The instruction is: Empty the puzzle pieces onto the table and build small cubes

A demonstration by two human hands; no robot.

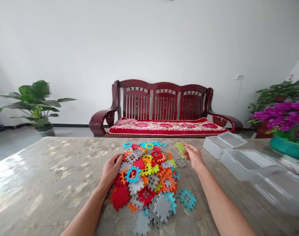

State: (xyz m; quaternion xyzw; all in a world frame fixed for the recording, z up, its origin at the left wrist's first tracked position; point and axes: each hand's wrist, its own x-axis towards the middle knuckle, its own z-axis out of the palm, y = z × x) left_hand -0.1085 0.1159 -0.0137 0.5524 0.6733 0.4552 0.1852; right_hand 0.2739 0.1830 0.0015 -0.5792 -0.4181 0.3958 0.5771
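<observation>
A heap of flat interlocking plastic tiles [149, 178] in red, orange, grey, teal and lime lies on the marble-patterned table [48, 177]. My left hand [111, 168] rests on the heap's left edge, fingers curled down onto the tiles. My right hand [194, 156] is at the heap's far right side, fingers closed around a small stack of tiles [182, 150], lime green on top with a red piece below. A single teal tile [187, 198] lies apart near my right forearm.
Three clear plastic containers [240, 160] stand in a row on the table's right side. A teal pot with purple flowers [288, 131] is at the far right. Behind the table are a red wooden bench [164, 111] and a potted green plant [37, 109].
</observation>
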